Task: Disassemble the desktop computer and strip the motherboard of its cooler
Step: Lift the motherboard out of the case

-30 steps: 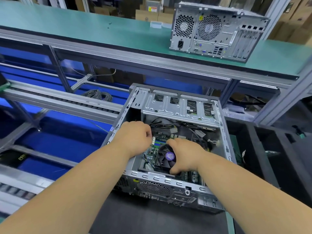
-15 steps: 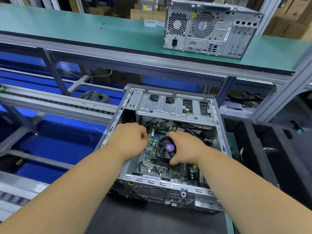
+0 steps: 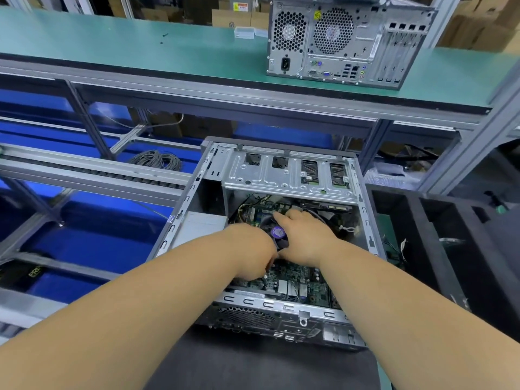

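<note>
Bright even overhead light; soft shadows inside case; wide-angle bowing at edges; slight softness.

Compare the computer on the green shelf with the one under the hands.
The shelf computer stands upright and closed, its rear ports facing the camera; the opened computer lies flat with its side panel off, motherboard exposed. Nothing touches the shelf computer; both hands reach into the opened one. Both are grey metal towers.

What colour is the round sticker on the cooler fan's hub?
Purple, on the cooler fan, seen in the head view.
</note>
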